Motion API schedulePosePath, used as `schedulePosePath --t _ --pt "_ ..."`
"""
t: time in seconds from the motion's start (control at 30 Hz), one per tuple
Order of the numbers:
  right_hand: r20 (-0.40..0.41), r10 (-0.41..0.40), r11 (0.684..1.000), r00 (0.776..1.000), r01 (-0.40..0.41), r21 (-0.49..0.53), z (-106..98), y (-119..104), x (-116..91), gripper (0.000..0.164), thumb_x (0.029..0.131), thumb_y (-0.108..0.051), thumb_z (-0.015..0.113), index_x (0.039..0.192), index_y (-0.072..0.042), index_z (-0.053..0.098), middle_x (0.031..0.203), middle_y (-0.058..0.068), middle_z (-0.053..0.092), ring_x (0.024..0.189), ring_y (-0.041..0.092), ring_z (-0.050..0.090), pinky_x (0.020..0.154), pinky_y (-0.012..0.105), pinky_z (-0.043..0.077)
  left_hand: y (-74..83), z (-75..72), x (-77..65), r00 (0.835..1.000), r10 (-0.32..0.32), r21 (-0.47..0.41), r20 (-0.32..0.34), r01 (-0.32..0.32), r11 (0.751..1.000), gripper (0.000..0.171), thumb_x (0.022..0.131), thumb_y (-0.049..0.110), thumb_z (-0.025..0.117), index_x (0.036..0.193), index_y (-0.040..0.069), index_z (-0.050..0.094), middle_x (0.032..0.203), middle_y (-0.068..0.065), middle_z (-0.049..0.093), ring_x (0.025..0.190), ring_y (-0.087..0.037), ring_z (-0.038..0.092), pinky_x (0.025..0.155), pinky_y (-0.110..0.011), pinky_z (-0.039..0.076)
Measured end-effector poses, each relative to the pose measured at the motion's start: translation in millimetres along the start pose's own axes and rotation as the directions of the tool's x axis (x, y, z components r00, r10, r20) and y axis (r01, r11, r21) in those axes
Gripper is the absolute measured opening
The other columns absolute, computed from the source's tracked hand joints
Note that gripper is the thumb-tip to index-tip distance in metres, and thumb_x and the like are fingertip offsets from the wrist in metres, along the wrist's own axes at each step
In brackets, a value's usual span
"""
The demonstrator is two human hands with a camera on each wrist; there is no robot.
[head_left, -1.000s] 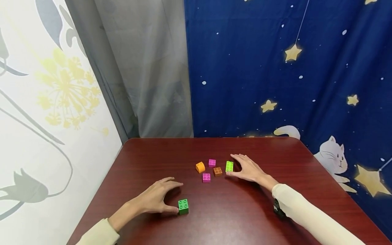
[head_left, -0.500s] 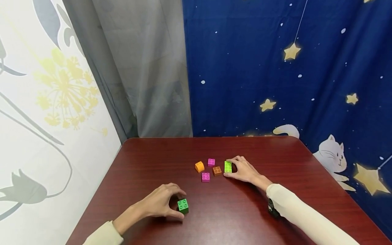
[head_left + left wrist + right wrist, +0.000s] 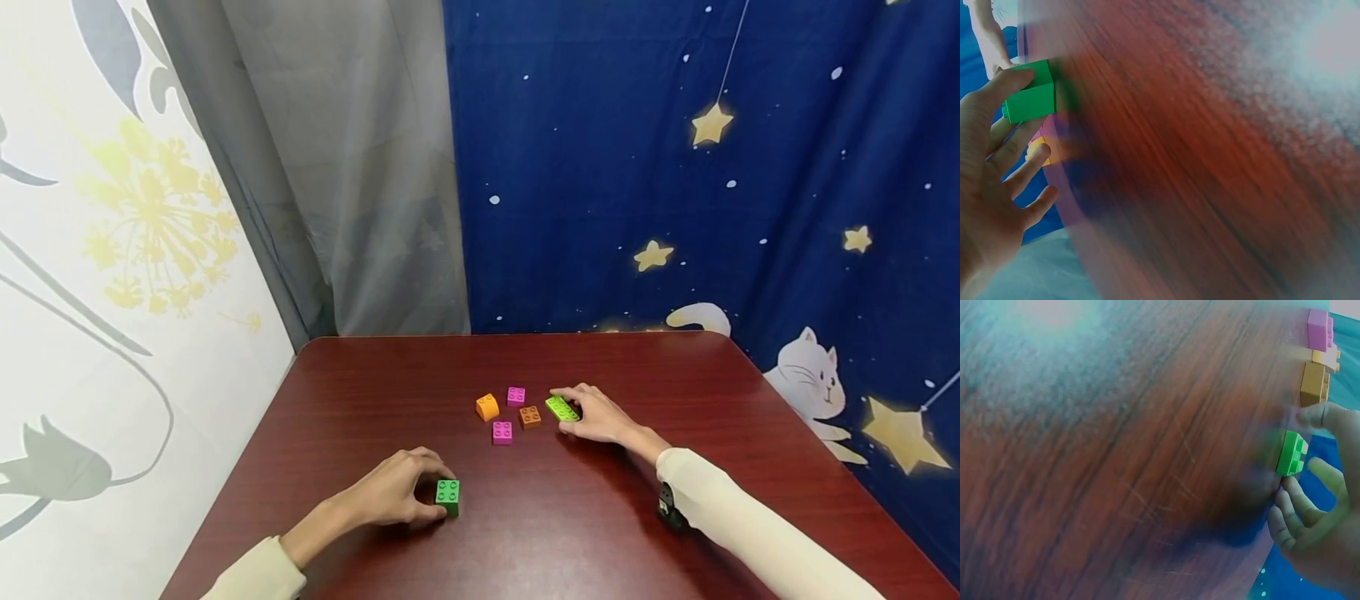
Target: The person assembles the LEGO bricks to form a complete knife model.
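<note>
My left hand [image 3: 401,490] pinches a green 2x2 toy brick [image 3: 447,495] between thumb and fingers at the left front of the table. In the left wrist view the green brick [image 3: 1032,94] sits between the fingertips, the other fingers spread out. Farther back, my right hand [image 3: 597,417] is curved around a thin lime-green 2x4 brick [image 3: 561,408], which lies slantwise. In the right wrist view a fingertip is right at one end of the lime brick [image 3: 1291,453]; the thumb shows a gap from its other end.
Left of the right hand lie a brown brick [image 3: 530,417], two magenta bricks, one nearer [image 3: 502,432] and one farther [image 3: 516,397], and an orange curved brick [image 3: 487,407]. The dark red table [image 3: 390,375] ends at curtains behind and a white patterned panel [image 3: 150,333] at left.
My left hand has closed its thumb and fingers onto the green brick and squared it slightly. The right hand has come in around the lime brick, which has turned from upright to slanted.
</note>
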State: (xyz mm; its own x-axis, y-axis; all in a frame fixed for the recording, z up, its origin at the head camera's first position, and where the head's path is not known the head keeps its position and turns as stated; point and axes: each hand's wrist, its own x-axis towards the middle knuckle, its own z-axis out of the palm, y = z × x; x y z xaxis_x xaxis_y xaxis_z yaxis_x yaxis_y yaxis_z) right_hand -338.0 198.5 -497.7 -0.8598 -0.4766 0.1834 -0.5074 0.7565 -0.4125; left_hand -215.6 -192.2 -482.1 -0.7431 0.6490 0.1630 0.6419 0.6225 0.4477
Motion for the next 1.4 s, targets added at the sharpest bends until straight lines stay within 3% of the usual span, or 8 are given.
schedulePosePath --t 0.2,0.53,0.87,1.1,1.4 --pt "-0.051 0.027 0.999 0.998 -0.026 0.037 6.5 2.8 1.6 0.071 0.084 -0.045 0.086 0.139 -0.005 0.065 0.113 0.010 0.067 0.100 0.025 0.062 0.087 0.044 0.051 -2.7 1.8 3.5 0.999 -0.043 -0.033 0.010 0.043 0.999 0.035 0.083 0.031 0.088 0.114 0.021 0.076 0.115 0.011 0.066 0.110 -0.007 0.062 0.093 -0.032 0.054" --pt "-0.116 -0.014 0.995 0.993 0.025 0.092 15.5 9.4 2.5 0.048 0.087 -0.020 0.086 0.127 0.000 0.072 0.104 0.010 0.070 0.085 0.020 0.063 0.073 0.031 0.052 -6.9 6.0 9.1 0.999 -0.037 -0.074 -0.005 0.036 0.997 0.035 0.085 0.029 0.088 0.116 0.021 0.075 0.111 0.015 0.067 0.107 -0.007 0.062 0.092 -0.033 0.054" --pt "-0.094 -0.056 0.988 0.994 0.069 0.137 4.8 9.0 0.8 0.041 0.085 -0.018 0.088 0.122 -0.004 0.076 0.104 0.007 0.072 0.087 0.018 0.065 0.073 0.029 0.053 -11.1 8.8 16.3 0.999 -0.043 -0.129 -0.013 0.041 0.991 0.034 0.085 0.029 0.088 0.115 0.019 0.075 0.108 0.014 0.068 0.105 -0.013 0.064 0.092 -0.035 0.055" --pt "-0.112 -0.090 0.979 0.990 0.108 0.171 -8.5 -7.0 1.4 0.042 0.082 -0.019 0.090 0.120 -0.005 0.077 0.097 0.001 0.074 0.081 0.012 0.063 0.067 0.024 0.050 -15.1 10.0 21.5 0.999 -0.045 -0.168 -0.026 0.040 0.985 0.032 0.085 0.031 0.088 0.113 0.019 0.076 0.106 0.014 0.069 0.103 -0.015 0.065 0.091 -0.035 0.055" --pt "-0.041 -0.120 0.965 0.992 0.126 0.230 -10.8 -49.1 2.6 0.040 0.081 -0.023 0.091 0.118 -0.014 0.079 0.095 -0.005 0.075 0.082 0.015 0.065 0.067 0.023 0.053 -18.3 9.6 26.2 0.998 -0.057 -0.183 -0.027 0.051 0.982 0.032 0.086 0.029 0.088 0.113 0.019 0.076 0.106 0.014 0.070 0.104 -0.015 0.065 0.091 -0.036 0.055"
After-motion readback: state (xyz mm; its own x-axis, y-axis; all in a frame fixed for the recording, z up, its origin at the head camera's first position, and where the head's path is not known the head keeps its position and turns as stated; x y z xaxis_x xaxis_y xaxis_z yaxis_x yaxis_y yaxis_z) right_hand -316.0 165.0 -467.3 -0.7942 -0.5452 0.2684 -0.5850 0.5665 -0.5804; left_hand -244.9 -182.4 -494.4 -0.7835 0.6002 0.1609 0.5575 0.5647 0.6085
